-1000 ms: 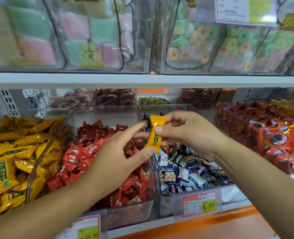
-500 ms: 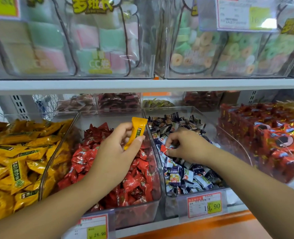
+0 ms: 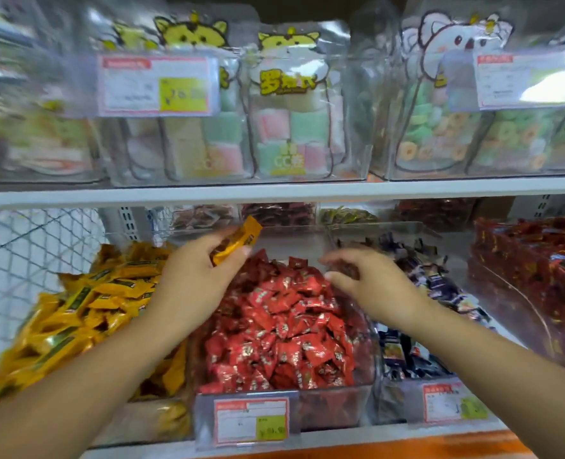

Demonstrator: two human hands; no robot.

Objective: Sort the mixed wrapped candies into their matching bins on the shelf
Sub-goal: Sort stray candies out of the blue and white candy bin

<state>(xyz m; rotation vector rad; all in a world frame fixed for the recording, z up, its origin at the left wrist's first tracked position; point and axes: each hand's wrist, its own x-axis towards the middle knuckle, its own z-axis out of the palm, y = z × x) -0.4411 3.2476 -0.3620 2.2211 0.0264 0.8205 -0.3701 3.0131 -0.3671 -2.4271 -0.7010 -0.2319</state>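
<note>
Bright, even light falls from above and in front, leaving only soft shadow beneath the white metal shelf board (image 3: 274, 193). Motion blur smears the whole frame, heaviest at the upper left, so the print on the white paper price label (image 3: 132, 84) cannot be read. White glare burns out the upper-right price label (image 3: 552, 89), and pale reflections streak the clear plastic upper bins (image 3: 360, 104). The orange wrapped candy (image 3: 238, 240) pinched in the left hand (image 3: 191, 286) is smeared. Blur hides whether the right hand (image 3: 373, 289) holds anything. Straight lines bend slightly toward the edges.
</note>
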